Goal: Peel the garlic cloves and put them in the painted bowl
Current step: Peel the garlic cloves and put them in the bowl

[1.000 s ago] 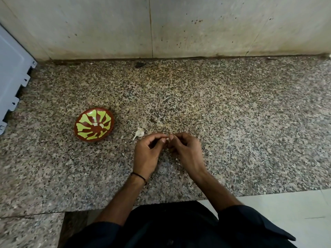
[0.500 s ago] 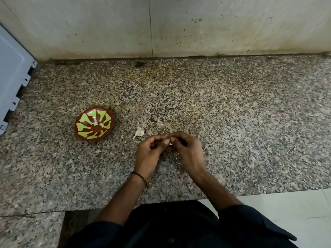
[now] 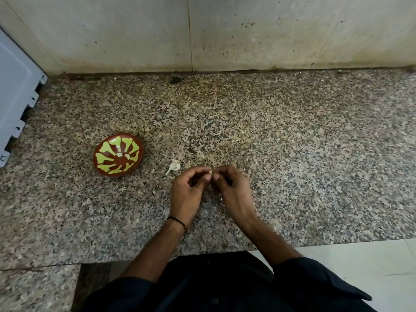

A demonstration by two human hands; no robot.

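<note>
A small garlic clove (image 3: 210, 171) is pinched between the fingertips of my left hand (image 3: 188, 190) and my right hand (image 3: 233, 188), just above the granite counter; only a pale sliver of it shows. To the left stands the painted bowl (image 3: 102, 164), brown-red with a yellow-green petal pattern, and two pale peeled cloves (image 3: 123, 155) lie at its centre. A white piece of garlic with a stalk (image 3: 173, 167) lies on the counter between the bowl and my left hand.
The speckled granite counter (image 3: 292, 154) runs to a stained tiled wall (image 3: 247, 32) at the back. A pale blue-grey panel with a stepped edge (image 3: 13, 97) stands at the far left. The counter's front edge is near my body, with white floor (image 3: 360, 262) below right.
Both hands stay at the same spot, the fingertips shifting slightly around the clove. Bowl and loose garlic piece have not moved.
</note>
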